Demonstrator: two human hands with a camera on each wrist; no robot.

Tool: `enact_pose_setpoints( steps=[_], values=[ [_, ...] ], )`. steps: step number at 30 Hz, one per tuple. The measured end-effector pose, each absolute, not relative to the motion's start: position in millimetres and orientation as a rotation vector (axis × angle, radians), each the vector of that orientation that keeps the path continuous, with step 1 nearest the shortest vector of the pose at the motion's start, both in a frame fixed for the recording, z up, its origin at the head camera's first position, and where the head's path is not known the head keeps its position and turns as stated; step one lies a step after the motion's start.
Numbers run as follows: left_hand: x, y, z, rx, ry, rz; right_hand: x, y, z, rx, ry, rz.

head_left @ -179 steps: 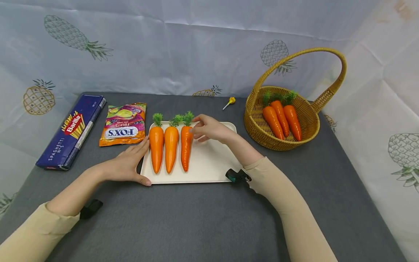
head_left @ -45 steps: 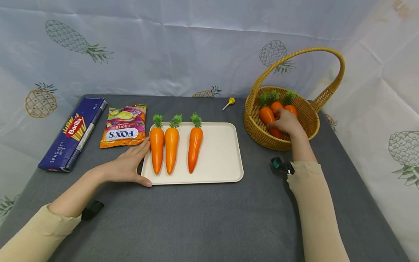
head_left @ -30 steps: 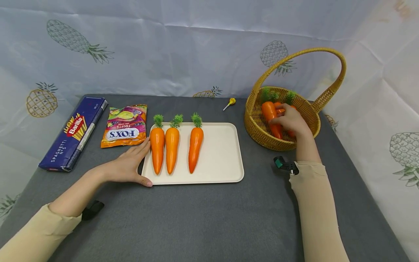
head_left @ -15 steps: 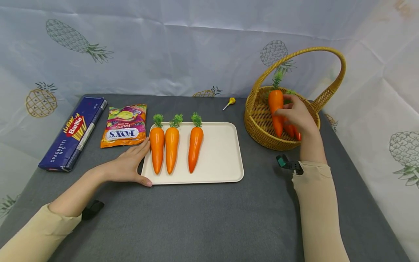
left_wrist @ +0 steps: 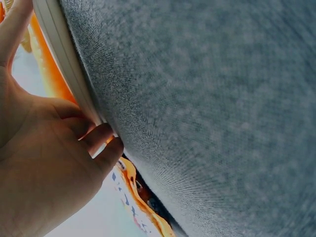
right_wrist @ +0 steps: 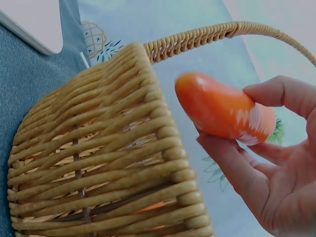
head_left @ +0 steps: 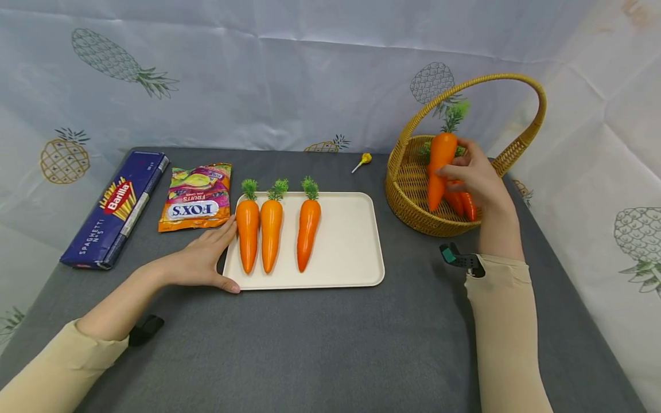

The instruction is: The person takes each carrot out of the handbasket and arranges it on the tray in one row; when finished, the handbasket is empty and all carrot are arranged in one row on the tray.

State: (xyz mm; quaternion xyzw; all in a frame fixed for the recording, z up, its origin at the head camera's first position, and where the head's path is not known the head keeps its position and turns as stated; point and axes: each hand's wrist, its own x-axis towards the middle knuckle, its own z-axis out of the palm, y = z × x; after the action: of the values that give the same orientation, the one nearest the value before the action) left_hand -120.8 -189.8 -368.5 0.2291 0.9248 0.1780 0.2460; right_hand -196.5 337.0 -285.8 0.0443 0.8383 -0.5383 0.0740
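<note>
My right hand (head_left: 484,179) pinches an orange carrot (head_left: 440,166) with a green top, tilted leafy end up, over the wicker basket (head_left: 408,213). In the right wrist view, thumb and fingers clasp this carrot (right_wrist: 212,106) above the basket's rim (right_wrist: 165,133). Two more carrots (head_left: 469,206) lie in the basket, partly hidden by the hand. At the cream tray's (head_left: 346,246) left edge rests my left hand (head_left: 203,258), fingers and thumb spread. The left wrist view has its fingers touching the tray's side (left_wrist: 61,54). Three carrots (head_left: 308,232) lie on the tray, leafy ends away from me.
Left of the tray are a FOX'S candy bag (head_left: 196,198) and a blue Barilla spaghetti box (head_left: 115,209). A yellow lollipop (head_left: 365,158) lies behind the tray. The basket's tall handle (head_left: 496,78) arches over its opening. A pineapple-print cloth (head_left: 310,74) hangs behind the grey table (head_left: 310,350).
My right hand left the tray's third carrot, which now lies further right, reached into the basket, gripped a carrot and raised it, drifting right. The left hand has stayed at the tray.
</note>
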Motion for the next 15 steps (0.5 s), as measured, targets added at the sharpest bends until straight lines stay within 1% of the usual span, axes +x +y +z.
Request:
enact_pose_setpoints(
  steps=[7, 15],
  values=[
    [-120.8, -189.7, -368.0, 0.627, 2.522, 0.492, -192.5, 332.5, -283.0, 0.060, 2.243, -1.867],
    [-121.7, -190.7, -369.9, 0.633, 2.523, 0.493, -188.3, 324.1, -285.4, -0.122, 2.057, -1.941]
  ],
)
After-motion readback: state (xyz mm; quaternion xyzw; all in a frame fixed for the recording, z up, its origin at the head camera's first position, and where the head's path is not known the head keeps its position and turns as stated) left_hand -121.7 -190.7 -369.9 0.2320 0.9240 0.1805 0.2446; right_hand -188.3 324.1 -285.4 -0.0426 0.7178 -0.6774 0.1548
